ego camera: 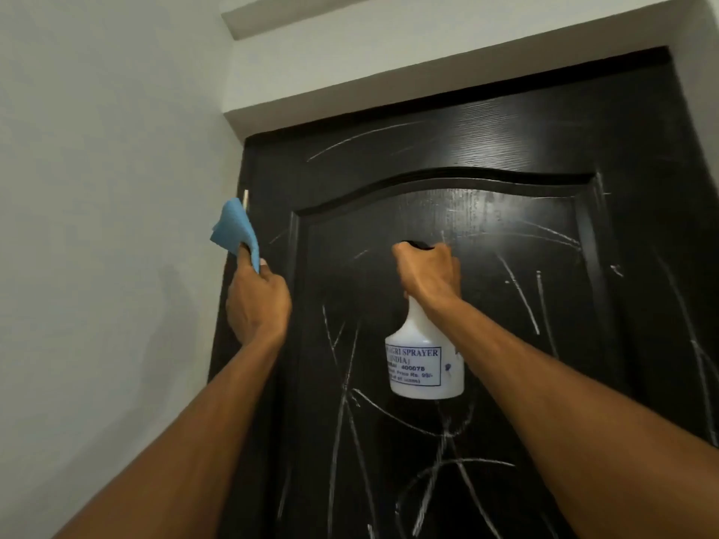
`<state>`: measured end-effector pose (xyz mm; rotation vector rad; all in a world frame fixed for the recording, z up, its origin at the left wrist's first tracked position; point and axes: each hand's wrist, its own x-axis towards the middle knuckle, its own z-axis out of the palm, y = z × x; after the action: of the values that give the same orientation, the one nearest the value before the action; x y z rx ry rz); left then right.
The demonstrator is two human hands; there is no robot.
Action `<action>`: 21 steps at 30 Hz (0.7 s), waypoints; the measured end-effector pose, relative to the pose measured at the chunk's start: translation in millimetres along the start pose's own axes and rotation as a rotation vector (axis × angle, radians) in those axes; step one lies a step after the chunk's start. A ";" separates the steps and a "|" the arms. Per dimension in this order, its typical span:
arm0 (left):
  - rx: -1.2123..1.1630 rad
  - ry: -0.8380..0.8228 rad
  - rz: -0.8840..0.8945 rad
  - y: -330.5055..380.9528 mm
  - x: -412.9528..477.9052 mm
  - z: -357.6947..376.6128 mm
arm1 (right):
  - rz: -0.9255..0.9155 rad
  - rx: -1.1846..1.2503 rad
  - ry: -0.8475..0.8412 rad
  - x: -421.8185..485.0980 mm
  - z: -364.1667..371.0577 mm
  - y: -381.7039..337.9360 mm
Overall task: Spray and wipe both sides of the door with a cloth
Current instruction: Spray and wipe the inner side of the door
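The dark door [486, 142] filled the middle and right of the frame, shut in its opening and seen from below. Its wood-grain face was crossed by pale streaky marks [521, 293], thickest in the lower half. A raised panel [505, 227] with an arched top edge sat in the centre of it. A plain white wall [101, 196] took up the whole left side, and a white ledge [389, 72] ran across above the door's top. Two bare forearms [564, 402] reached up from the bottom corners and covered part of the door's lower face. A white spray bottle [422, 363] hung upright at centre frame in front of the panel, hiding the marks behind it; its printed label [414, 365] faced the camera. The right hand [428, 272] gripped the bottle's neck and black head from behind, its fingers curled round them and mostly hidden by the back of the hand. At the door's left edge the left hand [256, 301] was raised with its fingers closed, pinching a crumpled blue cloth [235, 231] that stuck up above the knuckles. Whether the cloth touched the door could not be told. A small pale fitting [246, 196] showed on the door's edge just above the cloth.
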<state>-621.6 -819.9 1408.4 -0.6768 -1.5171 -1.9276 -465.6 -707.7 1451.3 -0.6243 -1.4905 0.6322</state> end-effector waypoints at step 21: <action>-0.256 -0.382 -0.045 167.8 -216.7 61.6 | 0.139 -0.330 0.357 -77.3 -359.7 85.8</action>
<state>-348.3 -760.2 1383.1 -1.1888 -1.5236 -2.1366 -105.0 -700.3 1339.2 -1.0453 -1.2284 0.3550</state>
